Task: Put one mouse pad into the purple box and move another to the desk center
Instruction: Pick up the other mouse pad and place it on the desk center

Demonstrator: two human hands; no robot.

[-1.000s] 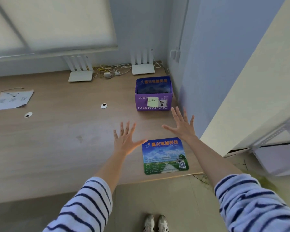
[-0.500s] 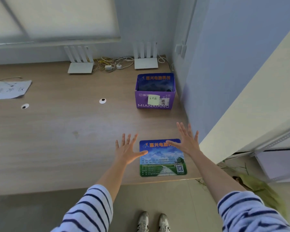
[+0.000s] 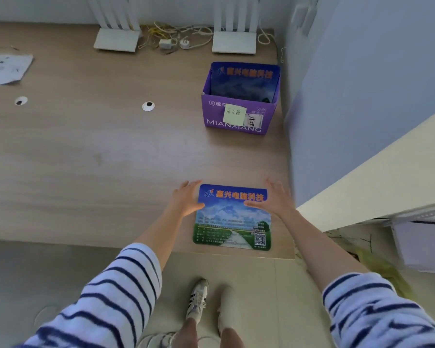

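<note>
The wooden desk (image 3: pixel 86 172) carries a mouse pad (image 3: pixel 232 222) near, a purple box (image 3: pixel 239 119) behind it, two routers (image 3: pixel 116 41) far, and a paper (image 3: pixel 6 67) far left.

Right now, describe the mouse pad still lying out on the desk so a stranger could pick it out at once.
Find the wooden desk and follow its near edge to the right end, by the wall. The mouse pad lies flat there, between the left hand and right hand. Unlike the other pad, which stands inside the purple box farther back, it lies fully open, showing blue sky, a green field and a QR code.

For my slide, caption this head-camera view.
Both open hands, left hand and right hand, flank a printed blue-green mouse pad near the purple cardboard box.
</note>
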